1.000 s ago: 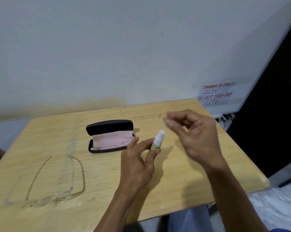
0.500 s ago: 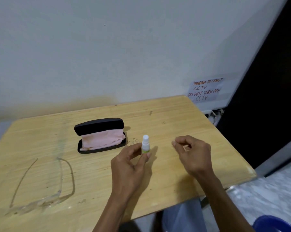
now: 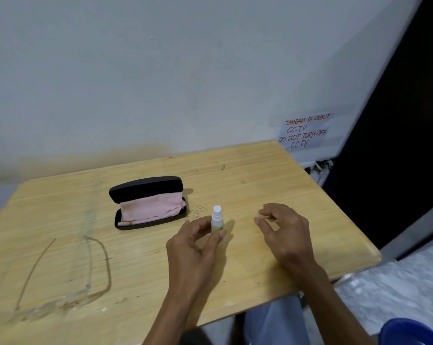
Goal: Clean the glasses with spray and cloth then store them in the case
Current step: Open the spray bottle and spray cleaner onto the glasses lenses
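wooden table (image 3: 272, 170): left hand (image 3: 193, 247) pinches spray bottle (image 3: 217, 221); right hand (image 3: 285, 232) curled, maybe clear cap; glasses (image 3: 61, 295) blurry.

Dim, soft indoor light; wide-angle bending, blurry edges.

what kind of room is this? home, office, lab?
Hard to pin down; probably a plain back room or office corner rather than a home. A bare wooden table stands against a blank wall, and a handwritten sign beside it reads "DO NOT TURN OFF CCTV", above what looks like wiring.
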Demonstrator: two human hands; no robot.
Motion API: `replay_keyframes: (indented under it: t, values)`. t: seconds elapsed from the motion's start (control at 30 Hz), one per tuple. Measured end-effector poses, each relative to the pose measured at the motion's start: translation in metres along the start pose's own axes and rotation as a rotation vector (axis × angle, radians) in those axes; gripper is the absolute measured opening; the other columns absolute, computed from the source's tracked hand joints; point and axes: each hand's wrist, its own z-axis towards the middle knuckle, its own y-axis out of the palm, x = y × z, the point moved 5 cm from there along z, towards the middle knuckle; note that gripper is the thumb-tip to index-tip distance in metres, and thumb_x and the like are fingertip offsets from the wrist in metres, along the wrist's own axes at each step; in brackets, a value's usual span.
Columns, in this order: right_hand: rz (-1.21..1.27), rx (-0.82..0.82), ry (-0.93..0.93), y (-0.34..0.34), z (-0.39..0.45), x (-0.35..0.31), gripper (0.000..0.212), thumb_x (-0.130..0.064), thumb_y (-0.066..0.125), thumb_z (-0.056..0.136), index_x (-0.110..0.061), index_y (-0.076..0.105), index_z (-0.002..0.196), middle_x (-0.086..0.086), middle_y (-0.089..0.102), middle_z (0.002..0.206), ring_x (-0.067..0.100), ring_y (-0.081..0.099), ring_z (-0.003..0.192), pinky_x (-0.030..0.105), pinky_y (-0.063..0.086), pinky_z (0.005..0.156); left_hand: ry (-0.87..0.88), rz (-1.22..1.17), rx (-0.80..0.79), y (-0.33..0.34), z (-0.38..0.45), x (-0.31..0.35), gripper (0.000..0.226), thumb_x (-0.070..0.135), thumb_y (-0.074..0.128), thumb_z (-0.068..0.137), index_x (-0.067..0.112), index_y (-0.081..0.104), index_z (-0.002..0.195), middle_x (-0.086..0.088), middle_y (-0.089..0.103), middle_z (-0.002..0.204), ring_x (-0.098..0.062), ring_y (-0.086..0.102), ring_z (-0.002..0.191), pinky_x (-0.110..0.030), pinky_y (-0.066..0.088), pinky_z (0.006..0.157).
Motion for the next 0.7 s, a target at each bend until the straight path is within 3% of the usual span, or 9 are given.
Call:
replay_keyframes:
  t: [0.1,0.23,0.3,0.37,0.47,0.53,0.6,0.7]
  values:
    - [-0.024,0.118,-0.106,-0.012,-0.003,-0.019,0.017,-0.007,0.084,0.078,-0.008,0.077,0.093,0.006,0.076,0.099,0.028,0.069,0.089,0.037,0.057,0.078,0.007,0.024,-0.006,0.000,-0.001,0.003,0.032,0.019,0.085,0.075,0.043,0.073,0.094,0.021,0.077,0.091,0.010,0.069,0.090,-0.050,0.047,0.106]
    - [0.156,0.134,-0.154,-0.020,-0.013,-0.063,0.025,-0.013,0.083,0.081,-0.013,0.076,0.105,-0.008,0.072,0.092,0.013,0.067,0.077,0.013,0.048,0.070,-0.010,0.031,-0.002,0.002,-0.003,0.005,0.030,0.020,0.082,0.077,0.043,0.072,0.092,0.019,0.076,0.091,0.011,0.068,0.089,-0.051,0.045,0.108]
    - [0.228,0.069,-0.192,-0.013,-0.019,-0.084,0.031,-0.019,0.081,0.084,-0.015,0.074,0.114,-0.009,0.073,0.100,0.011,0.068,0.086,0.018,0.052,0.075,0.000,0.040,-0.003,0.002,-0.005,0.008,0.029,0.022,0.080,0.079,0.047,0.070,0.090,0.022,0.075,0.088,0.010,0.068,0.089,-0.047,0.046,0.108]
    - [0.242,0.028,-0.232,-0.003,-0.024,-0.097,0.032,-0.026,0.076,0.088,-0.019,0.072,0.119,-0.008,0.075,0.110,0.010,0.068,0.098,0.025,0.055,0.081,0.010,0.051,-0.009,0.000,-0.006,0.009,0.031,0.022,0.078,0.082,0.051,0.068,0.087,0.022,0.074,0.086,0.006,0.069,0.089,-0.035,0.050,0.103]
    - [0.226,0.044,-0.261,0.008,-0.030,-0.102,0.031,-0.032,0.069,0.090,-0.019,0.073,0.119,-0.005,0.076,0.113,0.012,0.069,0.102,0.032,0.056,0.084,0.007,0.093,-0.028,-0.005,-0.008,0.011,0.028,0.025,0.078,0.082,0.045,0.072,0.100,0.024,0.074,0.094,0.003,0.068,0.093,-0.025,0.056,0.088]
    - [0.190,0.062,-0.297,0.013,-0.032,-0.101,0.033,-0.029,0.070,0.090,-0.015,0.073,0.119,-0.001,0.077,0.112,0.015,0.070,0.098,0.034,0.058,0.081,-0.025,0.157,-0.062,-0.013,-0.009,0.008,0.042,0.026,0.081,0.079,0.032,0.070,0.119,0.022,0.070,0.114,0.006,0.063,0.104,-0.007,0.049,0.087]
    - [0.141,0.092,-0.325,0.016,-0.035,-0.100,0.036,-0.023,0.077,0.087,-0.012,0.072,0.120,0.002,0.077,0.109,0.016,0.070,0.093,0.030,0.057,0.080,0.005,0.226,-0.070,-0.030,-0.010,0.006,0.050,0.023,0.083,0.077,0.027,0.068,0.124,0.019,0.067,0.117,0.008,0.059,0.106,0.005,0.038,0.085]
    - [0.145,0.117,-0.302,0.021,-0.037,-0.098,0.042,-0.011,0.082,0.082,-0.010,0.070,0.122,0.004,0.076,0.107,0.014,0.069,0.089,0.021,0.053,0.081,0.150,0.310,0.014,-0.073,-0.017,0.012,0.041,0.024,0.085,0.075,0.027,0.074,0.114,0.016,0.073,0.104,0.011,0.064,0.095,-0.005,0.047,0.084]
